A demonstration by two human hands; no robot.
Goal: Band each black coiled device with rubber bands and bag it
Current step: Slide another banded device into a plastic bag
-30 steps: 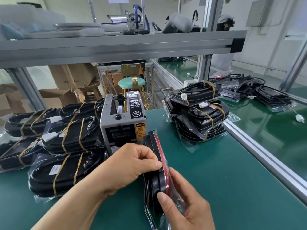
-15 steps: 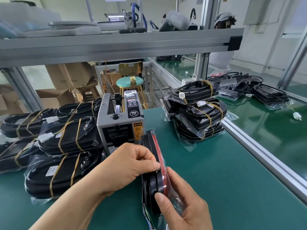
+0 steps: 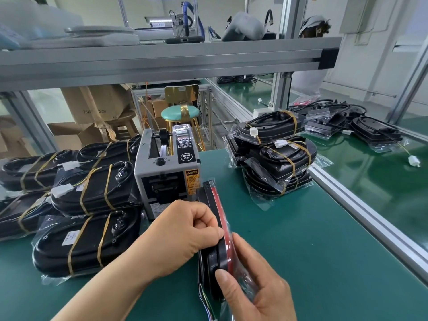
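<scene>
So the black coiled device (image 3: 212,262) is up on its edge, right in the middle near the front of the green counter (image 3: 312,251), held between both hands. It's got a red face (image 3: 220,205) on the right side, and it sits at least partly inside a clear plastic bag (image 3: 243,274); can't really tell how far in. Some thin coloured wires (image 3: 206,302) trail out at the bottom.

The left hand (image 3: 183,237) is curled up tight and pinching the device's upper edge, thumb and fingertips right on it. The right hand (image 3: 259,295) is grasping the lower end, thumb (image 3: 225,281) pressed on the black side and the rest of the fingers wrapped behind the bag.

Just behind the device is a grey tape dispenser (image 3: 166,172) with a yellow caution sticker. To its left there's a pile of finished devices (image 3: 92,188), each with two tan rubber bands and already bagged, and a white connector sticks out of a few. Off to the right is another stack of banded, bagged devices (image 3: 278,156), close to the aluminium rail (image 3: 370,218) at the counter's edge. Past the rail, more black devices (image 3: 375,130) lie on the next counter over.

An overhead shelf (image 3: 162,63) runs across the top, and behind the counter there's a teal stool (image 3: 180,113) and some cardboard boxes (image 3: 97,103).
</scene>
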